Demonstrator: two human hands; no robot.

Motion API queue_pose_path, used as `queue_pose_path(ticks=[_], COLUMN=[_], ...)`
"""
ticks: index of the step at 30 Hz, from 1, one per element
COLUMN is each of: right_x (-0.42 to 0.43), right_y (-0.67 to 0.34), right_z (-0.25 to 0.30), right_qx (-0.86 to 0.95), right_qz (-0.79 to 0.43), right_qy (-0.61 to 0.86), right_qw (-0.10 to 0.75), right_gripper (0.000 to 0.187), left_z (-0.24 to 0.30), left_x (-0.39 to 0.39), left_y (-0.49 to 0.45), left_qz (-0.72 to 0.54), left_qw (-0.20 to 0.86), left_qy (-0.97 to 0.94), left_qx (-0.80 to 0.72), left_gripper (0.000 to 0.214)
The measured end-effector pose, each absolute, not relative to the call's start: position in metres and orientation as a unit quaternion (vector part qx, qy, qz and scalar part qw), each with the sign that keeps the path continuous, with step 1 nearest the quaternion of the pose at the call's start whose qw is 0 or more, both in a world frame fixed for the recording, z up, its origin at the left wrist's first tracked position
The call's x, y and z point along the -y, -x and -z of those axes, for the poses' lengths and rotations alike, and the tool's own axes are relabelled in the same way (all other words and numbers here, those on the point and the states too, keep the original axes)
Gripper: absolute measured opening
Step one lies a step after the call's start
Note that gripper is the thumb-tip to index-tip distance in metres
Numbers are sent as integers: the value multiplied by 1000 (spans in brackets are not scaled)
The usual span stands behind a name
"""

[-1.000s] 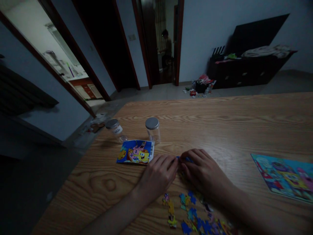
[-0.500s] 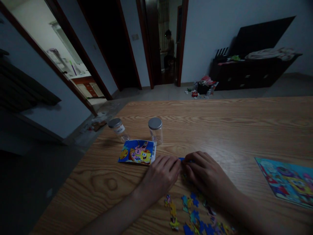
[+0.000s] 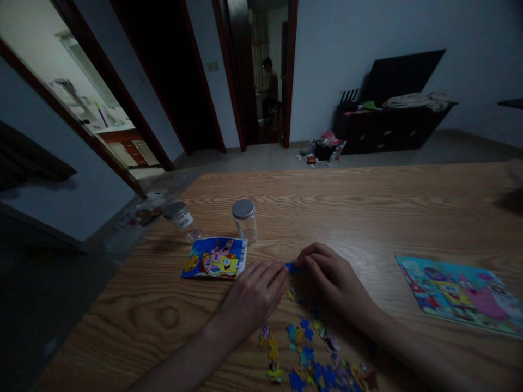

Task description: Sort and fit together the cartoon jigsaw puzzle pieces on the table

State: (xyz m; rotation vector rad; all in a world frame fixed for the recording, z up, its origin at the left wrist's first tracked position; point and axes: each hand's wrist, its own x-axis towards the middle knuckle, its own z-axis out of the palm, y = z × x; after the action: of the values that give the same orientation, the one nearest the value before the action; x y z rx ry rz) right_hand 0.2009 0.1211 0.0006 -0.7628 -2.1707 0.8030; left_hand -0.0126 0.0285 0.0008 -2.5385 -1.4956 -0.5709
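Blue jigsaw puzzle pieces (image 3: pixel 291 267) lie on the wooden table (image 3: pixel 359 212) between my two hands. My left hand (image 3: pixel 259 288) is closed, its fingers together and bent down onto the left end of these pieces; the fingertips are partly hidden. From the right, my right hand (image 3: pixel 337 277) pinches the other end between thumb and fingers. Just below my hands lies a small yellow puzzle piece (image 3: pixel 291 294). Nearer to me are several loose puzzle pieces (image 3: pixel 307 356), blue, yellow and purple, and a short joined strip of yellow pieces (image 3: pixel 273 354).
A blue cartoon packet (image 3: pixel 214 258) lies left of my hands, with two clear lidded jars (image 3: pixel 245 222) behind it. A cartoon picture sheet (image 3: pixel 461 294) lies at the right. Beyond the table are a filled bin (image 3: pixel 327 147), a dark TV cabinet (image 3: pixel 392 128) and a person (image 3: pixel 269 87) in a doorway.
The view has turned slightly right, so the things on the table appear further left. My right hand has drawn slightly away from my left, and more blue shows between them.
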Motion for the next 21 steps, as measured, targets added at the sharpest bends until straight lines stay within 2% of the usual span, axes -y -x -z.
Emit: queue_pose_path(ticks=[4, 11, 21], right_x=[-125, -116, -114], right_y=[-205, -204, -201], right_z=[1, -3, -2], right_qx=[807, 855, 884], right_qz=[-313, -243, -208], right_qy=[335, 298, 274], right_qw=[373, 348, 316], right_gripper=[36, 34, 29], left_z=[2, 0, -3], left_x=[-28, -28, -31], left_y=[13, 13, 10], left_qz=[172, 147, 137], left_qw=[86, 89, 74], left_qy=[849, 855, 858], left_qx=[492, 490, 490], left_gripper=[26, 29, 31])
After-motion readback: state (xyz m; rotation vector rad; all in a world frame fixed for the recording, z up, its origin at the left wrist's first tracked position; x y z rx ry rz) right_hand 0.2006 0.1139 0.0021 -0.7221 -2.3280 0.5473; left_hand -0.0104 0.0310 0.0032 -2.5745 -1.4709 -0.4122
